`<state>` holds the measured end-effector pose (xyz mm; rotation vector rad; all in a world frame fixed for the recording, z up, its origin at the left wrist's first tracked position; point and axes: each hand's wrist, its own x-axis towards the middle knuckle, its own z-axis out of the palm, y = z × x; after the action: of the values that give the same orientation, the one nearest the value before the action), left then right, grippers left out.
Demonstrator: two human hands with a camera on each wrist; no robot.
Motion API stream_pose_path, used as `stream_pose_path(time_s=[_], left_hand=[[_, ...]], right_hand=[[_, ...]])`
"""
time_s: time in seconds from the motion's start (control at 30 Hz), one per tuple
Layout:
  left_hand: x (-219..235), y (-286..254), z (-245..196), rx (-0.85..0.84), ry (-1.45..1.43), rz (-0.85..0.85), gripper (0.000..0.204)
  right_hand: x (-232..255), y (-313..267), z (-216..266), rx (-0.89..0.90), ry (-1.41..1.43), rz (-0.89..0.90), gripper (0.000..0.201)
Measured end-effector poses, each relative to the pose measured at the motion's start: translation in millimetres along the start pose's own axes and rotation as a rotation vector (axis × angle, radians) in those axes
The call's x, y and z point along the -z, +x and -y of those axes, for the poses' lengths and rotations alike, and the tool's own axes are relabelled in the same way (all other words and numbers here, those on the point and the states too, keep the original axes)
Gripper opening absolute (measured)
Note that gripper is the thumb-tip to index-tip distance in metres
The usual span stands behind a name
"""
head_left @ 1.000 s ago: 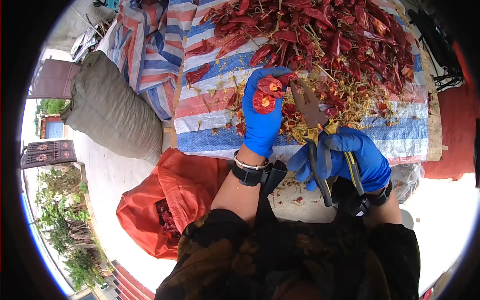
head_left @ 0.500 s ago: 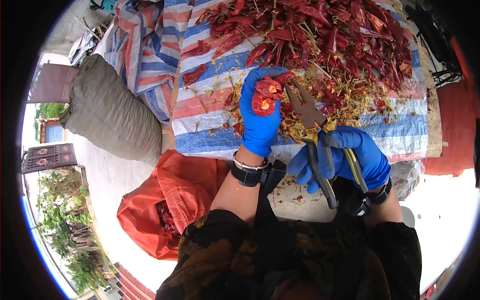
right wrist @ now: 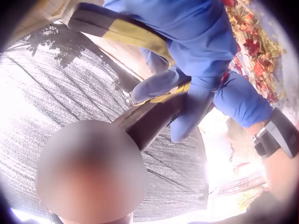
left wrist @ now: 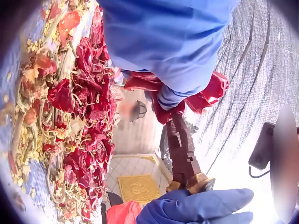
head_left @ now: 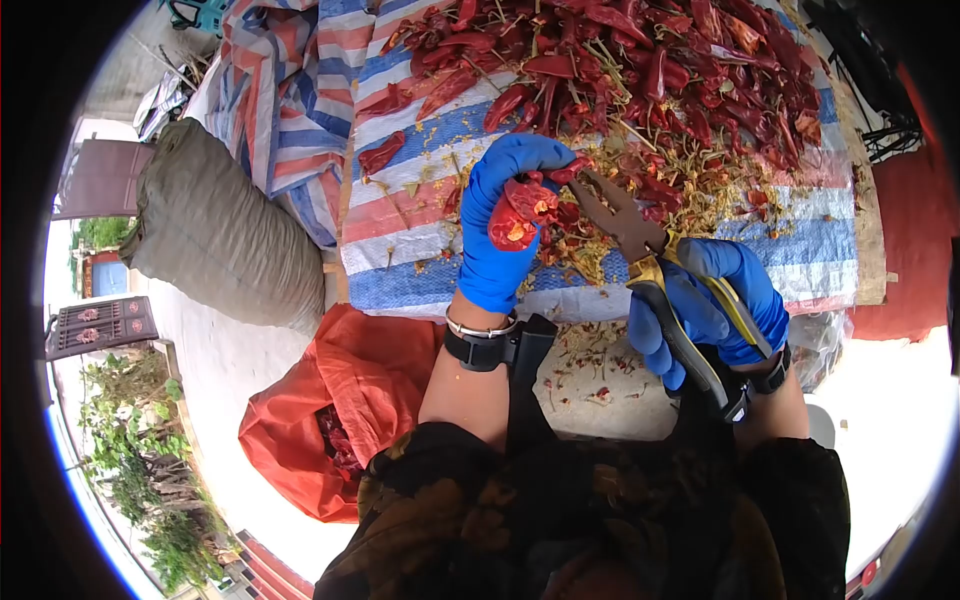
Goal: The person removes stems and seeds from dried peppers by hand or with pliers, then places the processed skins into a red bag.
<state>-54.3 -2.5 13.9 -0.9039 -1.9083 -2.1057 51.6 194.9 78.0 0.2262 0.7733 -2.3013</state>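
In the head view my blue-gloved left hand (head_left: 480,215) holds several dried red chili peppers (head_left: 512,232), two with their cut-looking ends toward me. Another chili (head_left: 570,168) sticks out from the pinch of its thumb and fingertips. My right hand (head_left: 738,290), also blue-gloved, grips a pair of pliers (head_left: 628,228) by yellow-and-black handles. Their brown tips are right at the pinched chili. From the left wrist, the pliers' nose (left wrist: 180,149) meets red chili flesh under the left fingers. In the right wrist view, fingers wrap the handle (right wrist: 140,39).
A heap of dried chilies (head_left: 640,80) covers the far part of a striped tarp (head_left: 400,275), with seeds and stems scattered nearer. An open red sack (head_left: 340,400) with chilies inside stands at the lower left, a full grey-green sack (head_left: 225,225) beyond it.
The left hand has shifted slightly left and tilted its chilies. The right hand has turned the pliers, their handles swinging right and drawing closer together, while the tips stay by the pinched chili.
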Motion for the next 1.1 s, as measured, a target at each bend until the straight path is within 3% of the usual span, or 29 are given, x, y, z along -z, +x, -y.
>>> stream_pose_path(time_s=[0.1,0.27,0.43,0.57,0.63,0.77,0.83,0.9,0.97,1.03,1.07,1.1], left_hand=[[3,1,1,-0.025,0.012,0.031,0.023],[1,3,-3,-0.008,-0.026,0.034,0.021],[-8,1,-4,0.131,0.102,-0.133,0.016],[-5,1,-6,0.233,0.048,-0.158,0.014],[-2,-1,-6,0.311,0.013,-0.148,0.026],[14,2,3,0.251,0.13,-0.234,0.018],[29,2,13,0.179,0.158,-0.357,0.017],[25,1,16,0.203,0.023,-0.389,0.024],[18,2,11,0.312,-0.28,-0.452,0.027],[17,2,9,0.363,-0.402,-0.466,0.029],[17,2,10,0.374,-0.543,-0.473,0.029],[16,1,11,0.389,-0.69,-0.479,0.03]], right_hand=[[3,0,-4,0.099,-0.063,-0.023,0.05],[4,3,-6,0.055,-0.044,-0.027,0.046],[1,7,-7,0.048,0.016,0.009,0.043],[-6,7,-6,0.03,-0.036,-0.058,0.042],[-7,7,-7,0.023,-0.071,-0.077,0.042],[-5,0,-6,0.055,0.012,0.03,0.046],[-9,-1,-4,0.071,0.022,0.089,0.049],[-15,-1,1,0.236,-0.236,-0.027,0.051],[-16,-5,10,0.228,-0.265,-0.109,0.041],[-10,-12,20,0.28,-0.91,-0.509,0.03],[0,-17,23,0.348,-1.064,-0.561,0.025],[12,-21,32,0.307,-1.284,-0.707,0.023]])
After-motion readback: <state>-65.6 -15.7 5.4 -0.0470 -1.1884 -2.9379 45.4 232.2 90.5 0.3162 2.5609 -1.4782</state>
